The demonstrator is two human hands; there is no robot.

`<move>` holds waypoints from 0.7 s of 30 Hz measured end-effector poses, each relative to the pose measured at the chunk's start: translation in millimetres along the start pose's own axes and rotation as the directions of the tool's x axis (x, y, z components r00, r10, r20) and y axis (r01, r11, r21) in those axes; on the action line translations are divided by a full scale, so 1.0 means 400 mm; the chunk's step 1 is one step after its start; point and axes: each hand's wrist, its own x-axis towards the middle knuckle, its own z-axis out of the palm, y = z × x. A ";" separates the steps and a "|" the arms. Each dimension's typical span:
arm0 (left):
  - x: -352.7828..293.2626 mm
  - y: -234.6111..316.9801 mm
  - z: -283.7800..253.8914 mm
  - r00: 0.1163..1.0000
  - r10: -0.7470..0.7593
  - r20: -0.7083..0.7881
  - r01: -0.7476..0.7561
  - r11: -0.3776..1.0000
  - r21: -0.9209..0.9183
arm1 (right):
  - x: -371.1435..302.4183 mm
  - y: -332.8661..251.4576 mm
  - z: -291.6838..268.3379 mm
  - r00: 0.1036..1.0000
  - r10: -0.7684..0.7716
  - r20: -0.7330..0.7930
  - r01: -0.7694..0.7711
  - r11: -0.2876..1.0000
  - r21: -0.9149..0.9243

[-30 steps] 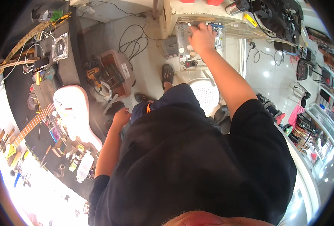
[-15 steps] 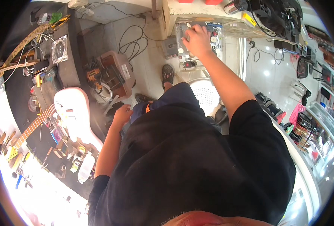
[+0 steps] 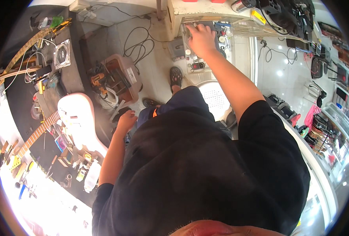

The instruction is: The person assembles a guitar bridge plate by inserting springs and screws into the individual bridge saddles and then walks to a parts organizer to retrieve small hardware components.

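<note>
My right hand [image 3: 200,38] reaches far forward into a clear plastic parts drawer [image 3: 190,59] that holds several small components. The fingers press down among them, and what they hold, if anything, is hidden. My left hand [image 3: 126,121] rests by my thigh with fingers loosely curled and nothing in it. It hangs close to the edge of the dark workbench [image 3: 70,74]. A white electric guitar [image 3: 78,122] with a wooden neck lies on that bench, just left of my left hand.
A brown open toolbox [image 3: 121,78] with a yellow drill sits on the floor ahead. Black cables [image 3: 137,37] loop on the floor near it. A white stool [image 3: 215,98] stands under my right arm. Small tools and bottles litter the bench front. Shelves with gear stand at right.
My right hand has slid a little left and deeper into the drawer. My left hand stays by my thigh.
</note>
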 end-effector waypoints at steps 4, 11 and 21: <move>0.011 -0.003 0.000 1.000 -0.006 -0.009 0.006 1.000 0.005 | -0.001 0.037 0.002 1.000 -0.001 -0.011 0.002 0.999 0.037; 0.004 -0.011 0.009 1.000 -0.023 0.006 0.023 0.999 -0.029 | 0.006 0.020 -0.009 0.998 -0.038 0.059 0.040 0.999 -0.036; -0.018 0.004 0.007 0.998 -0.066 0.012 0.066 0.998 -0.008 | -0.041 0.029 -0.058 0.954 0.299 0.020 -0.254 0.773 0.582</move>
